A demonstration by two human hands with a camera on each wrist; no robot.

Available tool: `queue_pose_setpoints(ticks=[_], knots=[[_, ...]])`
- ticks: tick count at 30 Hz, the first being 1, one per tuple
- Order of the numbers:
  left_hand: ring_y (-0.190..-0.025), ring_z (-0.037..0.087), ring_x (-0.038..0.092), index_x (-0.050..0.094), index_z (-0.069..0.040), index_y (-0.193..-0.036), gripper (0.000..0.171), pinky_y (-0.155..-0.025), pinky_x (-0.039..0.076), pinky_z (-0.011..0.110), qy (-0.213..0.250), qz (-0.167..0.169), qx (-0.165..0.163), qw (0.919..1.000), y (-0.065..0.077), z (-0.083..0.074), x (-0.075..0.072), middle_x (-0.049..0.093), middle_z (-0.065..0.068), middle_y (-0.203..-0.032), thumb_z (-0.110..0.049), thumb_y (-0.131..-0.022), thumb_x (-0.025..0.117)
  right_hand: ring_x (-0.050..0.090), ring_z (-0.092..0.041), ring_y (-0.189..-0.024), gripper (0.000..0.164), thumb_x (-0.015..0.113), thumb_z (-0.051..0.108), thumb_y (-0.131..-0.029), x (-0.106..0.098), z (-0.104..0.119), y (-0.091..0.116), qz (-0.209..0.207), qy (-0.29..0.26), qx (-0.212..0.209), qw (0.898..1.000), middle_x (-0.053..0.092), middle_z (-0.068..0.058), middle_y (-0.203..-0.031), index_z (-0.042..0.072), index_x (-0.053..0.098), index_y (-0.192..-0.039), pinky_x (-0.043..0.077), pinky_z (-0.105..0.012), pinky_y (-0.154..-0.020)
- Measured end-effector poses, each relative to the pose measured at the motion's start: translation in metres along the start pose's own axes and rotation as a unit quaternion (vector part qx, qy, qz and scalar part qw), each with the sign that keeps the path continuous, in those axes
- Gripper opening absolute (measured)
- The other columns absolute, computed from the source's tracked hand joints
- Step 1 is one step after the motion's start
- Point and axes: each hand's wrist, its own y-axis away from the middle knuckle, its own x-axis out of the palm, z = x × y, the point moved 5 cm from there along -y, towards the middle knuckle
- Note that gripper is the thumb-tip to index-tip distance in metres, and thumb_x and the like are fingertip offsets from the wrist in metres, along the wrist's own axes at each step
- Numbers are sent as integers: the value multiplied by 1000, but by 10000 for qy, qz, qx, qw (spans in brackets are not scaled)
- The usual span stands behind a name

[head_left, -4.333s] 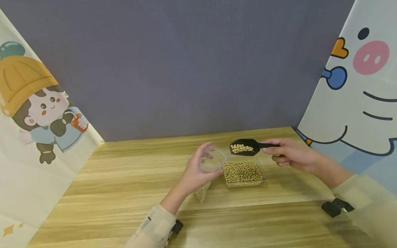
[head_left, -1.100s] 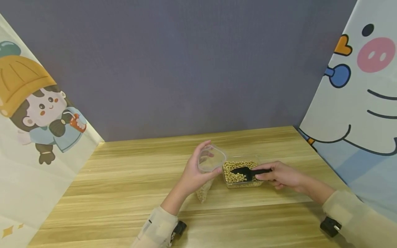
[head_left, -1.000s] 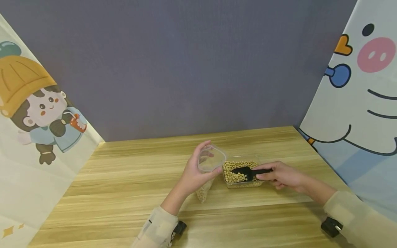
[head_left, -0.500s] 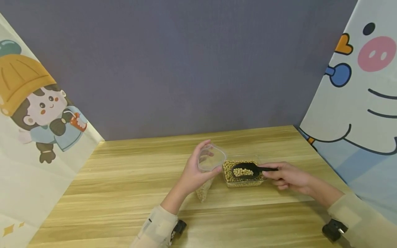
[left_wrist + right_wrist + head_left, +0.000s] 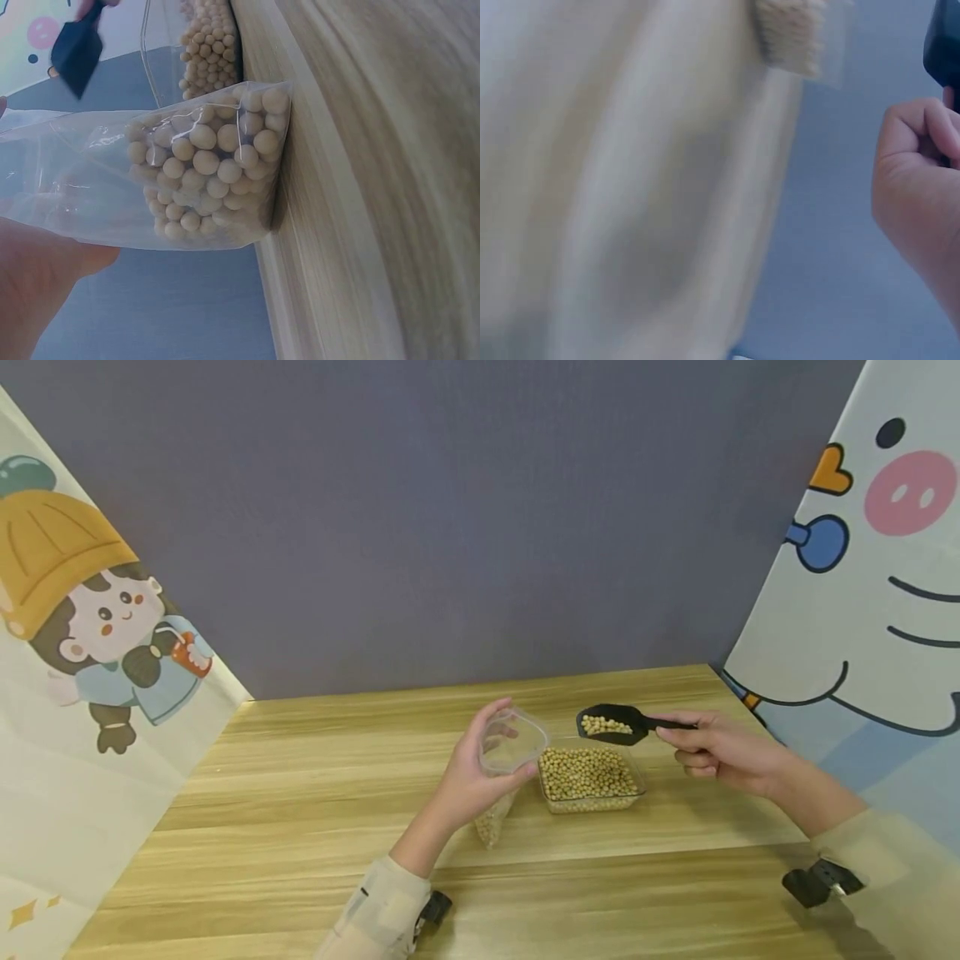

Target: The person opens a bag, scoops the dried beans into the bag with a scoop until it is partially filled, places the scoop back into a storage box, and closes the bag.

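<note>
My left hand [image 5: 472,781] grips a clear plastic bag [image 5: 90,161] around its spread mouth, fingers on the far side and thumb on the near side. Round pale beans [image 5: 214,161] that look like soybeans fill the bag's lower part, which stands at the tabletop in the left wrist view. My right hand [image 5: 738,752] holds a black scoop [image 5: 637,727] by its handle, level, with a small heap of soybeans in its bowl. The scoop is above the back edge of a clear rectangular container [image 5: 642,787], to the right of the bag's mouth. Soybeans [image 5: 585,772] fill much of that container.
A wood-grain table [image 5: 300,827] carries the bag and container. Behind it rises a grey-blue partition [image 5: 450,527]. Printed cartoon panels stand at the left [image 5: 120,635] and right [image 5: 885,610]. Both wrists wear small black cameras.
The scoop was dug into the soybeans in the container a second ago. My right hand has lifted it, loaded, upward and slightly right. My left hand and the bag have stayed nearly still.
</note>
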Motion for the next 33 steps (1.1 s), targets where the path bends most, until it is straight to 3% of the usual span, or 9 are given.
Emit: queue_pose_setpoints(ticks=[5,10,16,21,29,33], knots=[[-125,31,53,33,-29,-148,84,-112,40,52,19,34,-1,10000,0,0,1,47,-2,-142,-20,-79,82,11,-18,-52,43,53,24,-101,5,34,-2,-262,456,-42,9986,17,4,-60,19,44,-143,14,-38,-56],[-125,29,53,34,-30,-148,84,-112,39,52,-5,67,-36,10000,-2,0,3,48,-4,-141,-21,-79,82,14,-16,-49,60,57,29,-99,25,63,-8,-282,1076,-118,9937,19,5,-56,8,34,-150,16,-38,-52],[-126,30,52,33,-30,-148,84,-112,38,53,13,84,86,9999,-2,-2,3,49,0,-140,-21,-80,81,18,-14,-47,59,65,35,-93,57,86,-18,-222,1811,46,9832,23,6,-54,13,47,-144,23,-33,-46],[-128,21,50,31,-31,-148,85,-113,39,49,-135,56,19,9999,-1,-2,2,48,-2,-142,-24,-80,82,17,-16,-47,50,71,37,-88,77,102,-22,-239,2477,65,9685,24,4,-56,18,60,-133,26,-31,-44],[-131,20,49,33,-31,-148,85,-112,39,50,-70,8,31,10000,0,-5,-1,50,-4,-141,-21,-80,82,23,-12,-45,39,75,38,-84,94,116,-21,-546,3215,152,9452,29,5,-54,27,68,-120,28,-26,-43],[-129,23,50,32,-29,-148,83,-111,39,54,-4,29,147,9999,0,-5,0,51,-1,-140,-19,-81,81,26,-12,-43,36,74,40,-84,98,118,-18,-710,3738,199,9246,39,3,-57,33,68,-119,32,-27,-42]])
